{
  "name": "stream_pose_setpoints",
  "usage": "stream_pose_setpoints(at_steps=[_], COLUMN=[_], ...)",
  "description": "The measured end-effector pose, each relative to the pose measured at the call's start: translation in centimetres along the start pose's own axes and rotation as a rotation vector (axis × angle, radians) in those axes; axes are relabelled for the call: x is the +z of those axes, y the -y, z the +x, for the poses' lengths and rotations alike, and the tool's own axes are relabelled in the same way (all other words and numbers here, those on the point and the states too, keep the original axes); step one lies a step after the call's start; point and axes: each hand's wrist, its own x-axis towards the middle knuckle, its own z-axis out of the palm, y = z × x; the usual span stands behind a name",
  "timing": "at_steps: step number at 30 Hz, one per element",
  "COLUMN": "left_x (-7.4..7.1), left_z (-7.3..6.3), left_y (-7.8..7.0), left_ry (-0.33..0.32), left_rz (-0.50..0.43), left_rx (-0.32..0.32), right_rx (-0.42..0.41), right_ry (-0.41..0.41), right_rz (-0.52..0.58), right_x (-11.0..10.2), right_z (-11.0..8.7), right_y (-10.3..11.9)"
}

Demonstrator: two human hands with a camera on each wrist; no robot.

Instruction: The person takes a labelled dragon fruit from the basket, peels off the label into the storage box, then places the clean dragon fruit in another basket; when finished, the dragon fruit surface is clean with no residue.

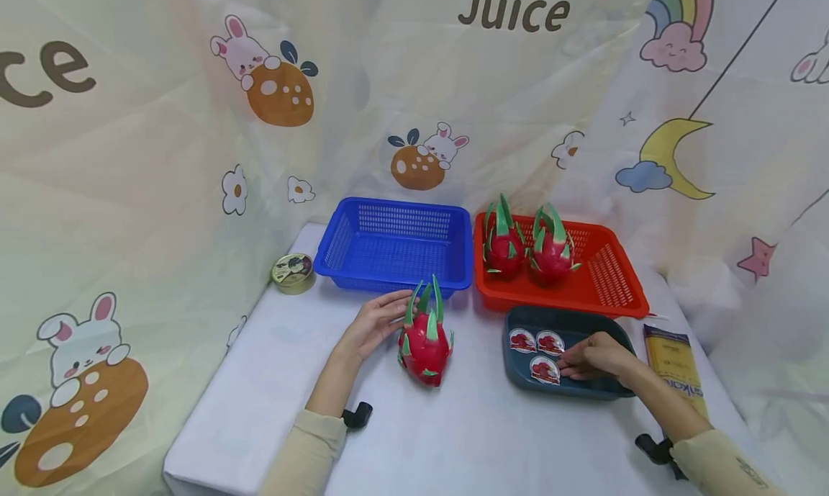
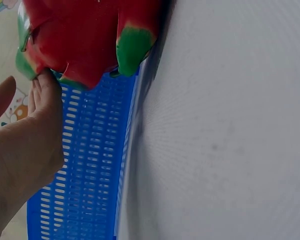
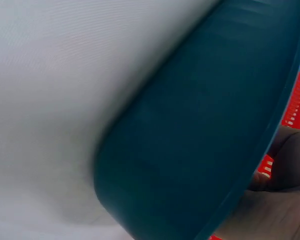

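In the head view a red dragon fruit (image 1: 427, 348) with green leaf tips lies on the white table. My left hand (image 1: 378, 322) is at its leafy end; in the left wrist view its fingers (image 2: 49, 97) are loosely extended and touch the fruit's underside, the thumb apart. My right hand (image 1: 599, 358) reaches into a dark teal tray (image 1: 570, 316), fingertips at the edge of a round sticker (image 1: 545, 371). Two more round stickers (image 1: 536, 341) with red fruit pictures lie farther back. The tray's wall hides those fingertips in the right wrist view, so whether they pinch anything is unclear.
Behind the loose fruit stands a blue basket (image 1: 401, 255). Beside it, a red basket (image 1: 592, 265) holds two dragon fruits (image 1: 550, 255). A round tin (image 1: 293, 273) is at the far left, and a yellow packet (image 1: 676, 366) lies right of the tray.
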Motion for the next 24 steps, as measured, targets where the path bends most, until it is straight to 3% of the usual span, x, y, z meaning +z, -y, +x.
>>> stream_pose_setpoints(at_steps=[7, 16, 20, 24], left_x=[0.0, 0.2, 0.3, 0.2], left_z=[0.2, 0.3, 0.2, 0.2], left_y=[0.2, 0.0, 0.0, 0.1], left_ry=[-0.025, -0.009, -0.012, -0.031], left_rz=[0.002, 0.017, 0.016, 0.012], left_rx=[-0.006, -0.011, -0.011, -0.02], right_rx=[-0.035, -0.016, -0.041, -0.103], right_ry=[0.038, -0.102, -0.085, -0.013], right_rz=[0.018, -0.055, -0.039, 0.011], right_x=[-0.3, 0.1, -0.5, -0.8], right_z=[-0.5, -0.9, -0.8, -0.8], right_y=[0.2, 0.8, 1.4, 2.7])
